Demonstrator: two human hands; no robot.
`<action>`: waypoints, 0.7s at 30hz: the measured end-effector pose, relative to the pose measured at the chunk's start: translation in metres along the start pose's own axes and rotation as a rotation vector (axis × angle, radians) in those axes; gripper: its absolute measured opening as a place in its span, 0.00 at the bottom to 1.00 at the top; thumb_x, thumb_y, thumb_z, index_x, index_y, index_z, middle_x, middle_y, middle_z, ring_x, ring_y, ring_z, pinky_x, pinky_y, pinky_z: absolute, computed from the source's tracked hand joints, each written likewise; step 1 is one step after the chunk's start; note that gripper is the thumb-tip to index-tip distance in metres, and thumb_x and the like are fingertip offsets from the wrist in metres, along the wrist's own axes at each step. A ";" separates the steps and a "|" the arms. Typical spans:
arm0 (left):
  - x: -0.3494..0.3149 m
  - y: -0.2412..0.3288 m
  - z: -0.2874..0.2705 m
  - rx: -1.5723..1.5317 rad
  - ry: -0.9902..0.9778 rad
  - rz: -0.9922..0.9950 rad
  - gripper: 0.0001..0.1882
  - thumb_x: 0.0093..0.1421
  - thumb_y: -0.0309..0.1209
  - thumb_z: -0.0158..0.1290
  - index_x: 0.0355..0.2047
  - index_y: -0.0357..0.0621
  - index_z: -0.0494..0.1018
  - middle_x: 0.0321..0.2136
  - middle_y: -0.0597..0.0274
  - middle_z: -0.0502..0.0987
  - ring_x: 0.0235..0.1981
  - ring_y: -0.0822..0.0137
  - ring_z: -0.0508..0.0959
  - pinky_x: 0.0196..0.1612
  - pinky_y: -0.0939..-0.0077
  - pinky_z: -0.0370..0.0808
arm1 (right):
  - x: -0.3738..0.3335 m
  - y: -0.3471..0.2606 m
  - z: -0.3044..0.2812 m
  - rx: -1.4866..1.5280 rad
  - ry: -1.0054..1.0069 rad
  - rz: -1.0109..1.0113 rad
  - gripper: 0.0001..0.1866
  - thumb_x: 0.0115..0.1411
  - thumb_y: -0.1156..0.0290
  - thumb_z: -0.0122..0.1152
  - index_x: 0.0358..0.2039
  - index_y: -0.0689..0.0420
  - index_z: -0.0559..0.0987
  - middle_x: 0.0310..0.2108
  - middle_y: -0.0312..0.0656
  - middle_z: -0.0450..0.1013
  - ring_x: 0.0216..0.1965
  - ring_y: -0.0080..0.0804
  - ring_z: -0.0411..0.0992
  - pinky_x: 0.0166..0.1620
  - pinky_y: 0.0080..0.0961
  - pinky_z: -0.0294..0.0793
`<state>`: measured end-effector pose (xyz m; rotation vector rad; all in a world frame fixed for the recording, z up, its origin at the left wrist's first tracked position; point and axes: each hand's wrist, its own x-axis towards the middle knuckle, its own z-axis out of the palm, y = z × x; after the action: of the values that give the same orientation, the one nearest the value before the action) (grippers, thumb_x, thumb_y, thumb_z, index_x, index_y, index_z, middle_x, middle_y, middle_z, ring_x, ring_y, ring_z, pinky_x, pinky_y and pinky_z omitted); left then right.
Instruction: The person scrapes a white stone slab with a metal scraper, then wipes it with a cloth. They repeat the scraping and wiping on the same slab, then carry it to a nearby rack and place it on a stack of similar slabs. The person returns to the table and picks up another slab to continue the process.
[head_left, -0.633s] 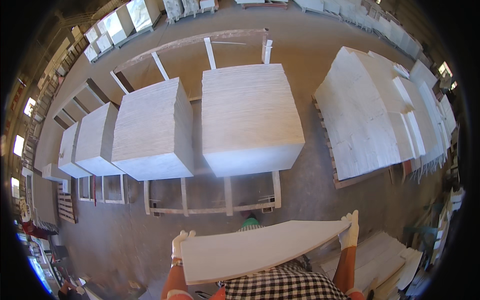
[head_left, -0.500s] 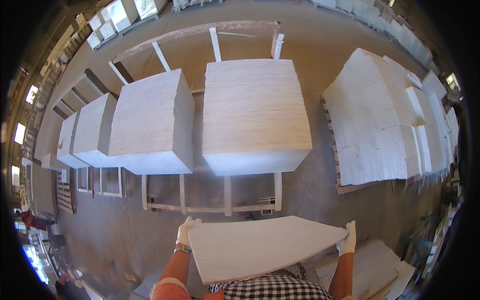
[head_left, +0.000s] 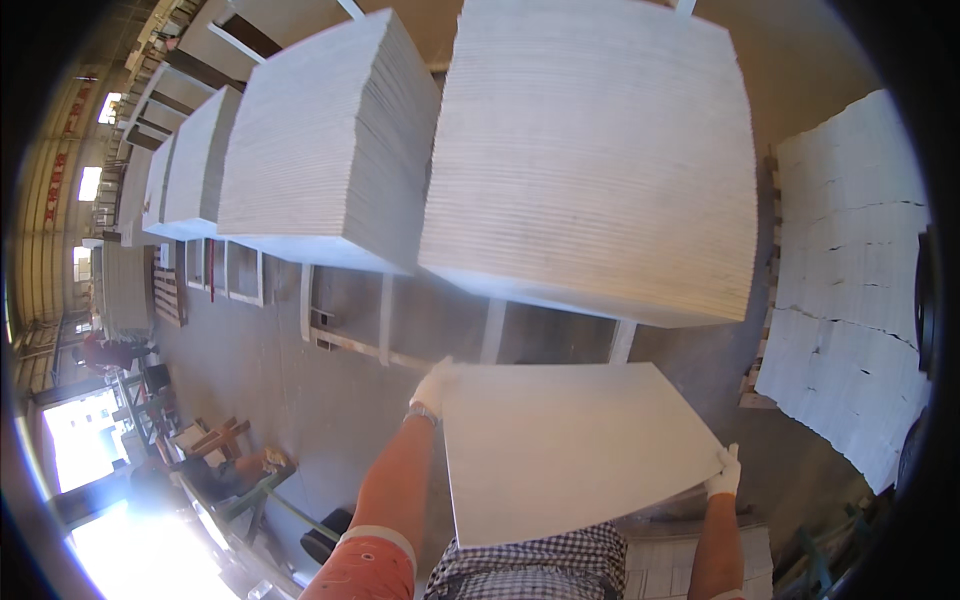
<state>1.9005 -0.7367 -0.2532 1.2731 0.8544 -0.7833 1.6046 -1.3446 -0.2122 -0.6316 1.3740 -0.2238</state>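
Note:
A thin white board (head_left: 580, 450) with one slanted corner is held out flat in front of my body. My left hand (head_left: 432, 388), in a white glove, grips its far left corner. Over at the right corner my right hand (head_left: 724, 472), gloved too, has its fingers on the edge. Directly beyond the board rises a large stack of thin white sheets (head_left: 590, 160), its layered edges showing. Left of it stands another such stack (head_left: 300, 150). The fingers under the board are hidden.
A pale frame (head_left: 385, 318) extends below the stacks. To the right, white slabs (head_left: 850, 270) sit on a wooden pallet (head_left: 760, 380). More sheets (head_left: 690, 560) lie low beside my right arm. At lower left are green metal rails (head_left: 270, 490) and a bright opening (head_left: 85, 440).
My view has shifted, and the large stack now looks closer. Both hands still hold the board, which appears farther right and higher in the picture.

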 end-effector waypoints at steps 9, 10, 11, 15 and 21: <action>0.056 -0.015 -0.001 -0.177 0.144 -0.180 0.30 0.66 0.33 0.57 0.66 0.37 0.67 0.56 0.55 0.78 0.52 0.63 0.80 0.56 0.66 0.78 | 0.059 -0.004 0.029 -0.095 0.027 0.100 0.45 0.65 0.82 0.53 0.78 0.52 0.45 0.64 0.51 0.65 0.64 0.47 0.69 0.67 0.47 0.70; 0.061 -0.017 -0.007 -0.187 0.128 -0.208 0.28 0.66 0.33 0.57 0.65 0.37 0.69 0.54 0.55 0.79 0.49 0.63 0.81 0.54 0.66 0.78 | 0.059 -0.005 0.031 -0.099 0.057 0.098 0.44 0.65 0.81 0.52 0.78 0.53 0.46 0.64 0.49 0.66 0.63 0.45 0.70 0.67 0.46 0.70; 0.063 -0.020 -0.010 -0.273 0.066 -0.240 0.21 0.67 0.33 0.56 0.58 0.38 0.75 0.49 0.57 0.81 0.44 0.64 0.82 0.51 0.64 0.80 | 0.056 -0.006 0.032 -0.117 -0.017 0.093 0.43 0.66 0.81 0.52 0.78 0.54 0.47 0.63 0.50 0.66 0.63 0.45 0.70 0.67 0.46 0.71; 0.031 -0.023 -0.019 -0.124 0.093 -0.359 0.19 0.69 0.34 0.54 0.56 0.36 0.75 0.49 0.53 0.81 0.47 0.59 0.82 0.51 0.60 0.81 | 0.038 0.005 0.050 -0.178 -0.047 0.068 0.40 0.66 0.81 0.50 0.77 0.58 0.48 0.64 0.54 0.66 0.63 0.48 0.70 0.67 0.45 0.71; -0.037 0.029 -0.033 -0.234 0.078 -0.432 0.20 0.70 0.31 0.53 0.57 0.29 0.73 0.51 0.46 0.81 0.50 0.52 0.83 0.55 0.58 0.82 | -0.005 0.045 0.110 -0.113 0.138 0.020 0.40 0.69 0.84 0.45 0.78 0.56 0.44 0.68 0.57 0.63 0.64 0.52 0.69 0.68 0.51 0.70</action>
<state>1.9052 -0.6994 -0.2098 0.9264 1.2698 -0.9443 1.6992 -1.2734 -0.2254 -0.7064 1.5330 -0.1764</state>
